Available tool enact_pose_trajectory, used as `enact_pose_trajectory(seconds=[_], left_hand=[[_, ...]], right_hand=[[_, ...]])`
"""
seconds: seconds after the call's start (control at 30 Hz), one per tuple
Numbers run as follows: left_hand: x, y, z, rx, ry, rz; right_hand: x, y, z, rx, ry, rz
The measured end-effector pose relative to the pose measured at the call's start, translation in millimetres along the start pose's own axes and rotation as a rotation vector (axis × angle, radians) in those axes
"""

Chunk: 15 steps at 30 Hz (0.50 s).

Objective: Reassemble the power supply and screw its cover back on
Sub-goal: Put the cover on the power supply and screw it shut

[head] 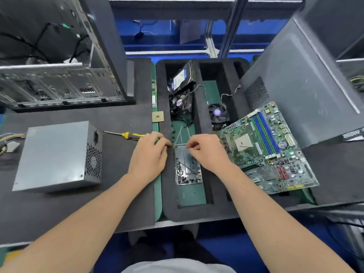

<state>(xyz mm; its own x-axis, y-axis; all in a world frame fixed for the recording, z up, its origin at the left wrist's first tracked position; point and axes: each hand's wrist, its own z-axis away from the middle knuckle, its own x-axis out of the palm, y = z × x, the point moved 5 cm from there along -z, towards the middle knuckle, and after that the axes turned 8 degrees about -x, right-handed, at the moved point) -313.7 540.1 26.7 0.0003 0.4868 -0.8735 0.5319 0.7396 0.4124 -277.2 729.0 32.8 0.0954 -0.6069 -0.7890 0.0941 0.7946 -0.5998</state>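
Observation:
The grey metal power supply (57, 154) lies on the dark foam mat at the left, cover on, with its cable bundle (9, 140) trailing off the left edge. A yellow-handled screwdriver (126, 134) lies just right of it. A clear plastic tray (199, 179) holding several small dark screws sits in the foam organiser's centre slot. My right hand (206, 152) hovers over the tray's far end, fingertips pinched together as on a small screw. My left hand (151, 154) rests on the foam beside the tray, fingers curled; what they hold is hidden.
A green motherboard (269, 150) lies tilted at the right. Two cooling fans (218, 115), a hard drive (181, 77) and a CPU chip (158, 116) sit in the foam organiser (167, 107). An open PC case (59, 83) stands back left, a grey case panel (307, 79) back right.

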Motion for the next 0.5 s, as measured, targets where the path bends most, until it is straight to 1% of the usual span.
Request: enact_pose_trajectory(seconds=[0.13,0.2,0.3,0.43,0.5], left_hand=[[0,-5,4,-0.001,0.022,0.032],[-1,-6,5,-0.025,0.028,0.025],[-2,-6,7,-0.051,0.021,0.001],[-4,-6,6,-0.065,0.033,0.025],[-4,-6,6,-0.059,0.039,0.031]], right_hand=[[41,-13,-12,0.021,-0.35,0.14],[62,-12,-13,0.063,-0.459,0.178],[79,-2,-11,0.149,-0.462,0.181],[84,8,-10,0.233,-0.347,0.131],[84,10,-9,0.248,-0.317,0.121]])
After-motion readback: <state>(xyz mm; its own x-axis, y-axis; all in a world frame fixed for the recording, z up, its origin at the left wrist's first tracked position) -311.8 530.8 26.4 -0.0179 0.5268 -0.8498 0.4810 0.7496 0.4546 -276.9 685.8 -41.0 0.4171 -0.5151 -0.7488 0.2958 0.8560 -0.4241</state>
